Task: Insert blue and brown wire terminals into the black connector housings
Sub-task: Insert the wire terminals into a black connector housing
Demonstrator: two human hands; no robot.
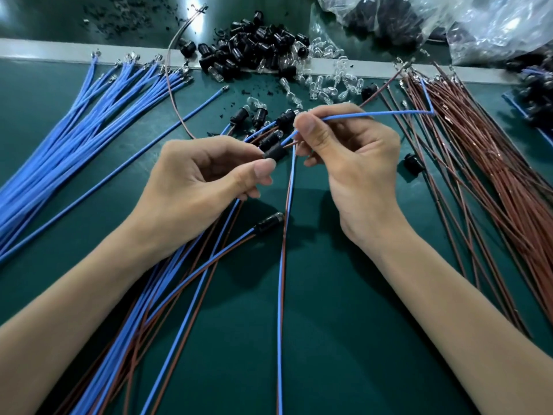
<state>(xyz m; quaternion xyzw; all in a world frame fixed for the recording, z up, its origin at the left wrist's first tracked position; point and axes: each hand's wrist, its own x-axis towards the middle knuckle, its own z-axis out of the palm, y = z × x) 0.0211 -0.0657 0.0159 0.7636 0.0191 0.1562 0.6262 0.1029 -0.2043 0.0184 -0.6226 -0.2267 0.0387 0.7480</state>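
Observation:
My left hand (203,175) pinches a black connector housing (273,152) between thumb and fingers at the centre of the head view. My right hand (344,151) pinches a blue wire (374,114) and a brown wire (380,92) close to the housing's right end; both trail off to the right. The wire tips at the housing are hidden by my fingers. Loose blue wires (74,130) fan out on the left. Loose brown wires (493,151) lie on the right. More black housings (254,52) are piled at the back.
Finished blue-and-brown pairs (191,280) with housings lie under my left wrist on the green mat (344,324). Clear glass bulbs (326,82) are scattered behind my hands. Plastic bags (449,22) of parts sit at the back right. One stray housing (413,163) lies right of my right hand.

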